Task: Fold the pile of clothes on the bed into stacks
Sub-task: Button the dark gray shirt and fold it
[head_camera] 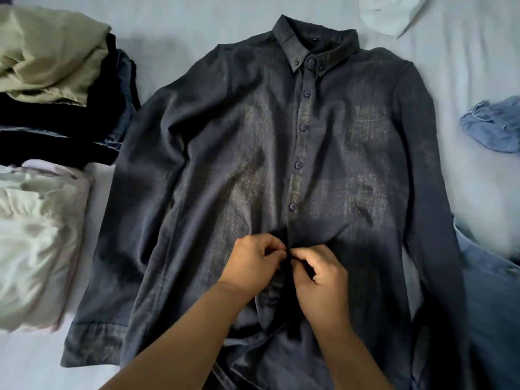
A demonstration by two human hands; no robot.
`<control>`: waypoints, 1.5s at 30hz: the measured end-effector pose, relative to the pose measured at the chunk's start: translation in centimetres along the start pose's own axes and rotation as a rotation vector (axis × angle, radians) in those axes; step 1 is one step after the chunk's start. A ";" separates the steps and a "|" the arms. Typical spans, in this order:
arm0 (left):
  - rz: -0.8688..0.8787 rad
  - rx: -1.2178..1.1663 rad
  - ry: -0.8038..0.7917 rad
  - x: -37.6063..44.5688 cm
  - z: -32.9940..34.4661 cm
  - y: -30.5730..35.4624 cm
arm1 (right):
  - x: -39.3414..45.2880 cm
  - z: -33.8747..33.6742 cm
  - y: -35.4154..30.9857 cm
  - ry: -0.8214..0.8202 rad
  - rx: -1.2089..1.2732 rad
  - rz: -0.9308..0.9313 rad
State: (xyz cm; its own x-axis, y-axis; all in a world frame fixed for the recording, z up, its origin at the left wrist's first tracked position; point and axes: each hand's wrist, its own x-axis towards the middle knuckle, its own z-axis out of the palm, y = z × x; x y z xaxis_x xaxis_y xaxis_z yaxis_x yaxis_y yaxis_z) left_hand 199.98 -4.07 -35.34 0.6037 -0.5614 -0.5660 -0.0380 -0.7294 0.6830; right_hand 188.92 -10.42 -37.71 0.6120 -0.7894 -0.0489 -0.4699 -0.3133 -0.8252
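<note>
A dark grey long-sleeved button-up shirt (pixel 253 153) lies face up and spread flat on the bed, collar at the far end, sleeves down its sides. Several upper buttons are fastened. My left hand (pixel 250 263) and my right hand (pixel 318 274) meet at the button placket low on the shirt, each pinching the fabric edge with curled fingers. The button between them is hidden by my fingertips. Below my hands the shirt front lies parted.
At the left stand stacks of clothes: an olive garment (pixel 47 52) on dark items (pixel 56 128), and a white and pale pink stack (pixel 36 243). A blue garment (pixel 495 128) and blue denim (pixel 489 305) lie at the right, a white piece (pixel 388 12) at the far end. The bed sheet (pixel 174 26) is pale.
</note>
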 end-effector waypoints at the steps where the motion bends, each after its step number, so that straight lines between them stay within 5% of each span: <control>1: -0.018 -0.023 -0.019 0.0 -0.1 0.0 | -0.1 0.1 -0.1 0.008 0.013 0.001; 13: -0.135 -0.222 -0.071 0.6 -0.1 0.1 | -0.2 0.3 -0.1 0.067 0.086 -0.006; 21: -0.135 -0.222 -0.153 1.2 -0.4 0.3 | 0.6 -0.3 0.1 -0.041 0.186 0.129; 34: -0.057 -0.135 0.037 0.2 0.3 0.0 | 0.4 0.2 0.8 -0.088 -0.036 -0.009; 45: -0.265 -0.384 0.136 -0.1 1.0 0.5 | 0.6 0.3 1.1 -0.124 0.086 0.087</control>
State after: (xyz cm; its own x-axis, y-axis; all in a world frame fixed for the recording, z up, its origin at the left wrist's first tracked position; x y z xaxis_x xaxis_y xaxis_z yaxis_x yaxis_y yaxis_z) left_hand 199.08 -4.78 -35.46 0.6524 -0.3013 -0.6955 0.4125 -0.6287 0.6593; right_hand 188.99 -11.08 -38.81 0.6475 -0.7388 -0.1868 -0.4718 -0.1961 -0.8596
